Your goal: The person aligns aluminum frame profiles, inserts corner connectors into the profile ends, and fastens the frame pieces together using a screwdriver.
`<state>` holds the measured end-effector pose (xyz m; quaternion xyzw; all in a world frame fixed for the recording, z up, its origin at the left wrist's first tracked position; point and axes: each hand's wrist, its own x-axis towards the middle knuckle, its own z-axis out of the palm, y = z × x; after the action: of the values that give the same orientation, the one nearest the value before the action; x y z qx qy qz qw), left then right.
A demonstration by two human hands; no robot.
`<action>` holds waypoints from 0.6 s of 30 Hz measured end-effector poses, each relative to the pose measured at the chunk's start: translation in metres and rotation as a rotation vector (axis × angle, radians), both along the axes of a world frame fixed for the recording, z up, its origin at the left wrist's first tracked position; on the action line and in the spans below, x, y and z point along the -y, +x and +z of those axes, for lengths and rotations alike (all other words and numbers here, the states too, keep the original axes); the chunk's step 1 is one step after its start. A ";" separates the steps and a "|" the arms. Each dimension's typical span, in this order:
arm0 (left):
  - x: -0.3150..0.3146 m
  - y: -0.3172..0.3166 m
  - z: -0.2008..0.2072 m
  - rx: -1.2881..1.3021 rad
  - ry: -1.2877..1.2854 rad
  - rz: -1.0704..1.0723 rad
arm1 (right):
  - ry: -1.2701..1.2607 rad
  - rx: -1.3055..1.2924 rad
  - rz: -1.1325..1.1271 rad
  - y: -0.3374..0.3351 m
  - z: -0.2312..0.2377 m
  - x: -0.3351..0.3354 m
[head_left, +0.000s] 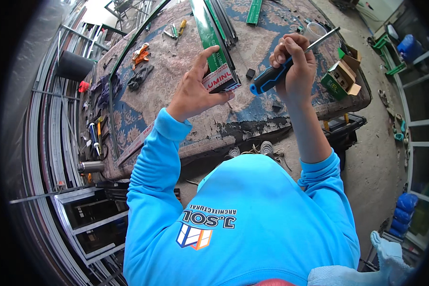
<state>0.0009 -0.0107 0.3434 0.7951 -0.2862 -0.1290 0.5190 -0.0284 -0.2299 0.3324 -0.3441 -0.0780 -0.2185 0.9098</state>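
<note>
The near end of a long aluminium profile (pixel 220 61), wrapped in green and white film, lies in the grip of my left hand (pixel 194 91). My index finger rests along its top, and the thumb presses at its end. My right hand (pixel 298 71) is closed round a screwdriver (pixel 271 78) with a black and blue handle. The handle's butt points toward the profile, while the metal shaft slants up and to the right. Between the hands, a small black block (pixel 250 73) sits on the carpet-covered table (pixel 176 112). A second dark piece (pixel 276 107) lies nearer the table's front edge.
An open green carton (pixel 337 82) and a clear plastic tub (pixel 315 31) stand at the right. Orange-handled pliers (pixel 140 54), dark gloves (pixel 139 77) and a yellow-handled tool (pixel 182 27) lie to the left. Long metal profiles (pixel 45 157) are stacked beyond the table's left side.
</note>
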 end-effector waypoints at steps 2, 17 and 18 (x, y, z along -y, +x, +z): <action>-0.005 0.001 0.000 -0.063 -0.014 -0.032 | 0.016 0.001 -0.075 -0.004 0.000 -0.005; -0.002 0.025 -0.041 -0.290 -0.128 -0.302 | -0.972 -0.443 0.229 -0.138 -0.082 -0.045; -0.002 0.026 -0.045 -0.299 -0.125 -0.324 | -0.965 -0.460 0.213 -0.140 -0.079 -0.047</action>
<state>0.0270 -0.0086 0.2985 0.6770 -0.3375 -0.3088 0.5765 -0.1686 -0.1833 0.2534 -0.7519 -0.0028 0.0163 0.6591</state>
